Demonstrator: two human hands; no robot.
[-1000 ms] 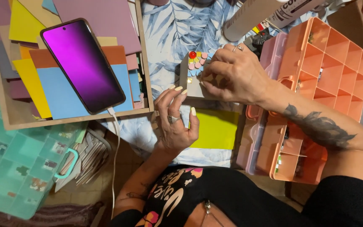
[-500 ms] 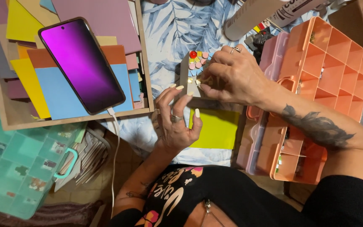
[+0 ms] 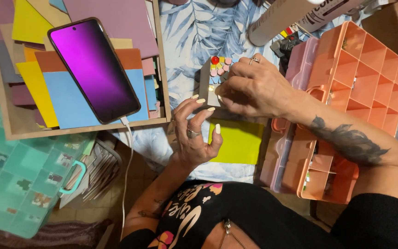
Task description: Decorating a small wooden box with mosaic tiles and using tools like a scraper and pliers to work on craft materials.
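A small grey-beige block (image 3: 208,80) carries several little coloured tiles and a red bead (image 3: 215,60) on its top. My left hand (image 3: 194,133) holds the block from below, fingertips on its lower left edge. My right hand (image 3: 254,87), with a ring on one finger, covers the block's right side and pinches at its surface; what is between those fingertips is hidden. A yellow-green square sheet (image 3: 238,140) lies just under both hands on a blue leaf-patterned cloth (image 3: 194,32).
A wooden tray (image 3: 162,69) at left holds coloured sheets and a phone (image 3: 93,69) with a purple screen and white cable. An open orange compartment box (image 3: 360,78) stands at right. A teal case (image 3: 19,175) lies lower left. A grey tube (image 3: 282,16) lies at top.
Both hands have shifted slightly, turning the block so more of its tiled top shows. The left fingers have moved up along its lower edge.
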